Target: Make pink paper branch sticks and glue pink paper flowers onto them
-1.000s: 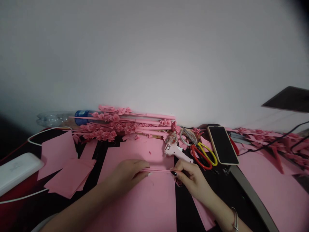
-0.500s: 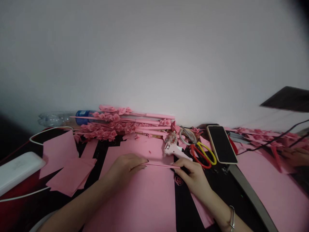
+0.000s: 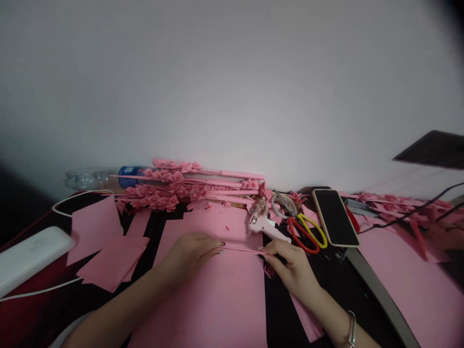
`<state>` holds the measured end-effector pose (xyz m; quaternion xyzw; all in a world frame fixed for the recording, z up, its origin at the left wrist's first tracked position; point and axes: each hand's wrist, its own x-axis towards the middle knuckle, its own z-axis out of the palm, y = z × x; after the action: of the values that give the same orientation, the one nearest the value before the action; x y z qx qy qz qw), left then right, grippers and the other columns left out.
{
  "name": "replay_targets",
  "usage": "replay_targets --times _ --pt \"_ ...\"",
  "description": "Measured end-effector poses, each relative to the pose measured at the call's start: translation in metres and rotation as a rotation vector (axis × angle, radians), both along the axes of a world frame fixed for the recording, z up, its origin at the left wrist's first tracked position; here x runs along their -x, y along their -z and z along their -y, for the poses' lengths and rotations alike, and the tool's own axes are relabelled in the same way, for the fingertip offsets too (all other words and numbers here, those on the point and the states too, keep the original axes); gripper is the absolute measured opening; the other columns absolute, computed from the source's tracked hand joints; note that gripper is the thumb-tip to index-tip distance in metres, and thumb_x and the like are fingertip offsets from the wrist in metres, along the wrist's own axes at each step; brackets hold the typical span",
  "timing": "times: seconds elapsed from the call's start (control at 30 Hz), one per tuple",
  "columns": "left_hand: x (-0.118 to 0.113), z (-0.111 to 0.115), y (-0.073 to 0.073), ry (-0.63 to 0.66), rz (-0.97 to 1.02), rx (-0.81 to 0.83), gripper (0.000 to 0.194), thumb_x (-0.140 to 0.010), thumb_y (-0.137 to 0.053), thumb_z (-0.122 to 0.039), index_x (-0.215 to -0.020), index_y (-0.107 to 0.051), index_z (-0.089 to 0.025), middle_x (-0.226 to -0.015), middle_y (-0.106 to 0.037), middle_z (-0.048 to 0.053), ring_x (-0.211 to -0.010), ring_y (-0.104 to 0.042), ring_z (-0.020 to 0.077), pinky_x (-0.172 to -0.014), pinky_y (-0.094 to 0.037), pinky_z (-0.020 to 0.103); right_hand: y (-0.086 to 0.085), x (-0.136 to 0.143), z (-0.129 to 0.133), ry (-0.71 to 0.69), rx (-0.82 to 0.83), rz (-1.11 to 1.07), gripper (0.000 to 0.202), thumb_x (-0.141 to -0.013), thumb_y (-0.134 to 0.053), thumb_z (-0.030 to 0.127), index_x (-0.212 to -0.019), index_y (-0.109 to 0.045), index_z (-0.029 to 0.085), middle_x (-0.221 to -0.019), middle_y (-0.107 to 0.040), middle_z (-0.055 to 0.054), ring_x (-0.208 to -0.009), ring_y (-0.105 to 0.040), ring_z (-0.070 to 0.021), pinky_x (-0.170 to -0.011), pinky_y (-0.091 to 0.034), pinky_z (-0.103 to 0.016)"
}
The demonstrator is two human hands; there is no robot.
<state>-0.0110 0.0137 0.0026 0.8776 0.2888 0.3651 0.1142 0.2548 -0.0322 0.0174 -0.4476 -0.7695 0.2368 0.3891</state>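
A thin, narrow strip of pink paper (image 3: 241, 250), folded or rolled, stretches level between my two hands. My left hand (image 3: 197, 251) pinches its left end between thumb and fingers. At the other end, my right hand (image 3: 290, 261) grips it the same way, a bracelet on that wrist. Beneath the strip lies a large pink paper sheet (image 3: 217, 299). A small coiled pink paper piece (image 3: 268, 270) rests on the black table just under my right hand. Behind that hand a glue gun (image 3: 263, 224) lies on its side.
Finished pink paper flower stems (image 3: 188, 186) and a plastic bottle (image 3: 90, 178) lie along the wall. Scissors (image 3: 306, 232) and a phone (image 3: 336, 217) sit to the right. Cut pink papers (image 3: 108, 261) and a white device (image 3: 32, 258) are left. Another person's hand (image 3: 447, 232) shows far right.
The whole view has shifted slightly, so things appear a little farther right. Both hands keep their pinch on the strip, which looks a bit thinner now. The other person's hand is more blurred.
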Motion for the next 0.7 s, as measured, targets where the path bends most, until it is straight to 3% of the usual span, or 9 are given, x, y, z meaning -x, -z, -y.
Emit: replay_targets --times 0.2,0.43,0.7 --pt "-0.0001 0.0003 0.0005 -0.006 -0.006 -0.015 0.037 -0.099 -0.041 -0.034 -0.087 -0.071 -0.015 -0.076 -0.075 0.006 -0.065 -0.068 0.0150 -0.060 -0.051 0.023 0.0003 0.0027 0.0006 0.018 -0.032 0.004 0.017 -0.091 -0.055 0.019 -0.074 -0.058 0.019 -0.068 -0.060 -0.002 -0.063 -0.058 -0.0147 -0.059 -0.045 -0.025" --pt "-0.0044 0.0060 -0.0021 0.112 -0.133 0.066 0.031 -0.098 -0.042 -0.030 -0.089 -0.068 -0.015 -0.081 -0.073 0.005 -0.073 -0.067 0.0173 -0.068 -0.051 0.027 0.0008 0.0075 0.0025 -0.042 -0.007 0.060 0.019 -0.091 -0.058 0.024 -0.072 -0.056 0.019 -0.068 -0.060 -0.002 -0.065 -0.055 -0.0149 -0.060 -0.042 -0.025" --pt "-0.0070 0.0076 -0.0017 0.073 -0.147 -0.050 0.046 -0.101 -0.032 -0.027 -0.069 -0.063 -0.014 -0.059 -0.063 0.002 -0.053 -0.058 0.0129 -0.053 -0.041 0.024 0.0005 0.0092 0.0042 -0.049 -0.020 0.109 0.025 -0.093 -0.051 0.024 -0.068 -0.048 0.020 -0.065 -0.055 -0.001 -0.062 -0.050 -0.0145 -0.057 -0.038 -0.026"
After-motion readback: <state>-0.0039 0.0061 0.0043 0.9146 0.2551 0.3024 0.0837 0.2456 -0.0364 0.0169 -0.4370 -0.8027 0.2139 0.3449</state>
